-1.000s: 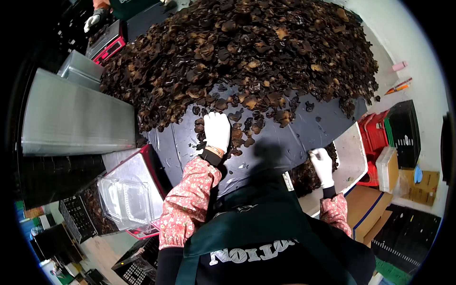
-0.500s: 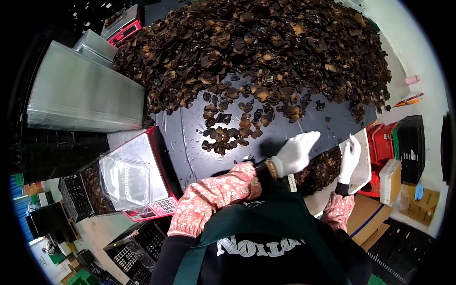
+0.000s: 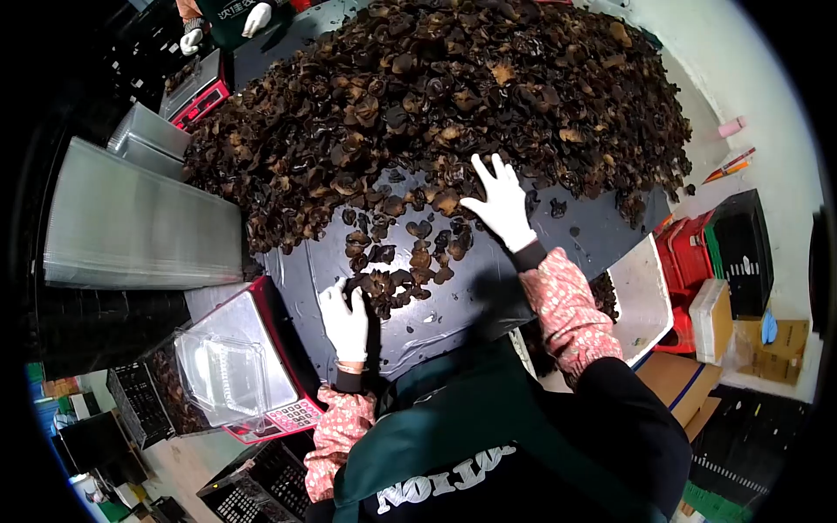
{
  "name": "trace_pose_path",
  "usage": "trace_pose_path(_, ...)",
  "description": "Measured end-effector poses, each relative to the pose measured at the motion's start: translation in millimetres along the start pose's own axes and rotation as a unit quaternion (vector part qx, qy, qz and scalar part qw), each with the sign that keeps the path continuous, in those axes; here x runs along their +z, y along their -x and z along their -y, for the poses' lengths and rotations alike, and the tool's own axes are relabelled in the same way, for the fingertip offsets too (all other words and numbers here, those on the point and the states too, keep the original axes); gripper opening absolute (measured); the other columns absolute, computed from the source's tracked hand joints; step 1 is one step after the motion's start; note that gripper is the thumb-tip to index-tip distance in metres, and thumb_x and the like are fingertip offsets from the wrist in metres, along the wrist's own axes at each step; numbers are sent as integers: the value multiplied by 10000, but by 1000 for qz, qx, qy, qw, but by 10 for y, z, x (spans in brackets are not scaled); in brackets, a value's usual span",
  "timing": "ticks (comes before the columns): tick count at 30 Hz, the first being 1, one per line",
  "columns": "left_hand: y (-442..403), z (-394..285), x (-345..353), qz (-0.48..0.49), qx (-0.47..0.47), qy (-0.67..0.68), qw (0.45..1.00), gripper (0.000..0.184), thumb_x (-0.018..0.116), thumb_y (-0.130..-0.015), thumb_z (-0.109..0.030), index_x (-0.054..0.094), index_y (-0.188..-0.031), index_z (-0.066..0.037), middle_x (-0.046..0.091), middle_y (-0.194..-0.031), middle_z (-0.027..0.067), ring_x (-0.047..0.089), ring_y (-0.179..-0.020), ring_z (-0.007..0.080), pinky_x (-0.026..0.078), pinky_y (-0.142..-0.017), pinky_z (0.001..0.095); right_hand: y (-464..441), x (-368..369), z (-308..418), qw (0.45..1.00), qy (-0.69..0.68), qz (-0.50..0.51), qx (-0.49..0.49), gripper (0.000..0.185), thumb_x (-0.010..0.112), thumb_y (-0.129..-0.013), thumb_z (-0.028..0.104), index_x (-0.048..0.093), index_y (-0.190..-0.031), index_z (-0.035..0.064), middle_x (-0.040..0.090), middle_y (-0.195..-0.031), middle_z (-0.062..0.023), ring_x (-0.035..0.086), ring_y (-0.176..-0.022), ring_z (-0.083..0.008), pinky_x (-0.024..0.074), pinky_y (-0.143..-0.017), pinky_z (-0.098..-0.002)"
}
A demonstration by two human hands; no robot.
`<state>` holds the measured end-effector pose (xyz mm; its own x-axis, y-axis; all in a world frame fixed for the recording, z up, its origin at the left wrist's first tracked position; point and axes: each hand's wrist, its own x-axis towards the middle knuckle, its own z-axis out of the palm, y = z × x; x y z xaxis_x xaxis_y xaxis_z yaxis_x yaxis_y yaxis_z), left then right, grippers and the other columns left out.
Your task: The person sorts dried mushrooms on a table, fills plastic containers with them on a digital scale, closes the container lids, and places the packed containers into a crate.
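Both of my hands wear white gloves. My left hand point(image 3: 345, 325) is open with its fingers apart, at the left edge of a small cluster of loose wood ear mushrooms point(image 3: 397, 281) on the dark tabletop. My right hand point(image 3: 503, 206) spreads its fingers at the front edge of the big heap of wood ear mushrooms point(image 3: 410, 96). Its fingertips reach over the nearest pieces, and whether they press on them I cannot tell. Below my right sleeve, a white bin point(image 3: 643, 301) with more dark mushrooms inside is partly hidden.
At left, a scale point(image 3: 228, 362) carries a clear plastic container point(image 3: 222, 375). Behind it are stacked clear containers point(image 3: 144, 218). A second scale point(image 3: 199, 91) and a co-worker's gloved hands point(image 3: 258, 19) appear at the far left. Red crates point(image 3: 684, 253) stand at right.
My left hand has moved left from beside the white bin to the small cluster. My right hand has left the bin and reached forward to the heap. A co-worker's hands have come into view.
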<state>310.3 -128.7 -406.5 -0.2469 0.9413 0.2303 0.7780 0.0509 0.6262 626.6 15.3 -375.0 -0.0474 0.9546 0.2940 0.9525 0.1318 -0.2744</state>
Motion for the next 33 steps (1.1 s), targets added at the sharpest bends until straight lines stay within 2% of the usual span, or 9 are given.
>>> trace_pose_path(4,124,-44,144,12,-12,4,1000,355,611,-939,-191,604,-1253,-25,562,-1118,185,570,-1052,359,458,-933,424,-58,227,279,998,28,53,8,769,815,-732,466,509,-1419,305,418,-1486,-187,490,-1269,-451,527,-879,-545)
trace_pose_path(6,108,-75,169,10,-16,5,1000,334,598,-936,-150,605,-1252,-41,575,-1098,174,579,-1036,353,468,-919,417,52,241,359,998,-27,46,-17,511,789,-767,384,657,-1240,242,457,-1443,-149,536,-1171,-397,528,-850,-510)
trace_pose_path(15,20,-188,204,-22,-19,51,998,341,593,-915,-61,603,-1255,-38,604,-1120,159,582,-1078,337,461,-956,400,753,-71,706,947,-185,49,-259,451,700,-836,338,659,-1218,104,565,-1375,-138,550,-1192,-386,501,-926,-471)
trace_pose_path(18,-15,-143,191,-10,-28,27,999,401,625,-899,-95,589,-1294,-33,595,-1164,170,545,-1132,354,417,-1007,435,469,-116,607,925,-262,84,-262,405,675,-854,279,659,-1203,73,587,-1340,-176,608,-1100,-354,507,-908,-443)
trace_pose_path(22,-171,-200,222,-20,63,-70,995,451,664,-887,-141,583,-1324,-67,556,-1312,157,505,-1218,355,391,-1027,470,63,21,536,975,-135,-87,-152,447,762,-821,225,665,-1226,66,603,-1342,-175,594,-1128,-343,466,-970,-415)
trace_pose_path(26,-462,-372,343,8,81,-73,994,560,679,-872,-235,546,-1396,-88,497,-1449,144,342,-1396,390,247,-1138,505,-78,339,761,987,-17,47,-153,515,639,-870,472,624,-1281,163,623,-1200,-83,557,-1054,-293,448,-853,-411)
trace_pose_path(28,-553,-404,407,32,102,-55,993,592,682,-870,-251,527,-1417,-88,488,-1460,161,350,-1389,410,251,-1150,504,48,327,1040,973,-68,155,-154,397,606,-882,392,616,-1207,165,594,-1122,-72,548,-1008,-244,440,-806,-427)
trace_pose_path(31,-576,-312,413,65,164,23,984,523,700,-859,-181,573,-1346,-35,600,-1345,151,517,-1279,354,320,-1163,493,345,439,1234,954,-178,122,-209,281,567,-869,162,633,-1134,96,591,-1063,-72,555,-956,-250,457,-807,-414)
trace_pose_path(33,-467,-292,299,83,142,34,986,517,721,-847,-216,596,-1327,-70,612,-1285,130,499,-1263,371,332,-1129,497,378,385,1145,926,-238,156,-247,352,603,-881,151,620,-1218,48,590,-1220,-128,555,-1113,-328,471,-935,-431)
